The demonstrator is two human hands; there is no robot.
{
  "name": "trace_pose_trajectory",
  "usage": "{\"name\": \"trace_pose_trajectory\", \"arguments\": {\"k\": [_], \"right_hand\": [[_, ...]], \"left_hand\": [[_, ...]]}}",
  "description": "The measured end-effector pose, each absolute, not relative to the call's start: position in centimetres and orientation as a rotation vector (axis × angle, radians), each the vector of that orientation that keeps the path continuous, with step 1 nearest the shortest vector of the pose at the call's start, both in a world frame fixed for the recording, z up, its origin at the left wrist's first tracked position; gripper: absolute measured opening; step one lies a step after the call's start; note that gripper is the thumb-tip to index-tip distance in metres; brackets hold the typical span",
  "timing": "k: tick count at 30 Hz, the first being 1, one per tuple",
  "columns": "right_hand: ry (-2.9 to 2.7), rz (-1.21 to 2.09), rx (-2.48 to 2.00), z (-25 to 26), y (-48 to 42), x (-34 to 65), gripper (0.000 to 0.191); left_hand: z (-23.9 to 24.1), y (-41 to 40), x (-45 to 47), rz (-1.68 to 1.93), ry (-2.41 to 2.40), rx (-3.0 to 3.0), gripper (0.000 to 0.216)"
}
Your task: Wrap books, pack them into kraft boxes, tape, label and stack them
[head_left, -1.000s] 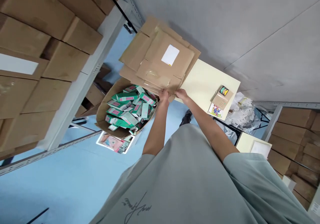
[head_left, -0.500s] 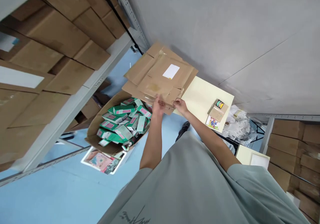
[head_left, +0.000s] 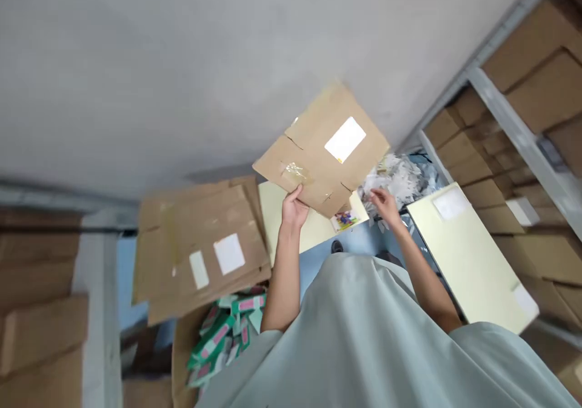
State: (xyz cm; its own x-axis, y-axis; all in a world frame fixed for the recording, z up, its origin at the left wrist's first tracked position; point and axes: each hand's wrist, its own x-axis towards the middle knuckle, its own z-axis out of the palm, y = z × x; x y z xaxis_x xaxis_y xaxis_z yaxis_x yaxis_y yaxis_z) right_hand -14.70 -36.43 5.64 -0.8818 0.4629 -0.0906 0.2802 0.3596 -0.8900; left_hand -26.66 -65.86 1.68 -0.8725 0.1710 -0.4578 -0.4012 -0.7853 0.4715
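A flattened cardboard box (head_left: 318, 153) with a white label and shiny tape is raised in front of me. My left hand (head_left: 294, 208) grips its lower edge, thumb on the face and fingers behind. My right hand (head_left: 384, 205) is off the cardboard, to the right of its lower corner, with slightly curled fingers apart and nothing visible in them. Under the held sheet is a cream tabletop (head_left: 313, 232), where a colourful picture card (head_left: 345, 219) shows partly. Left of it, a stack of flattened boxes (head_left: 200, 244) lies with two pale labels on top.
A carton (head_left: 182, 359) of green and pink boxes (head_left: 227, 329) stands at lower left. White paper scraps (head_left: 395, 180) are heaped beyond my right hand. Another cream table (head_left: 473, 256) is at right. Shelves of cartons (head_left: 477, 153) flank both sides, with a grey wall (head_left: 182, 80) ahead.
The view has swung right. My left hand has lifted the labelled flattened box off the stack and carried it right over the cream table. My right hand has let go of the cardboard.
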Motion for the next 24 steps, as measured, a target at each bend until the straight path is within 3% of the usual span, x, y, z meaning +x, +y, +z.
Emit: {"name": "trace_pose_trajectory", "arguments": {"k": [7,15,24], "right_hand": [[-1.874,0.931,-1.247,13.1,-18.8,6.1,0.064],[-1.538,1.064,-1.439,12.5,-11.1,26.4,0.089],[-1.406,1.077,-1.412,9.6,-2.6,39.4,0.047]], "left_hand": [[6.6,-44.1,-24.0,2.126,1.087,-0.019,0.045],[9.2,-24.3,-13.0,1.733,1.197,0.309,0.045],[9.0,-6.8,-1.2,1.502,1.438,0.728,0.031]]}}
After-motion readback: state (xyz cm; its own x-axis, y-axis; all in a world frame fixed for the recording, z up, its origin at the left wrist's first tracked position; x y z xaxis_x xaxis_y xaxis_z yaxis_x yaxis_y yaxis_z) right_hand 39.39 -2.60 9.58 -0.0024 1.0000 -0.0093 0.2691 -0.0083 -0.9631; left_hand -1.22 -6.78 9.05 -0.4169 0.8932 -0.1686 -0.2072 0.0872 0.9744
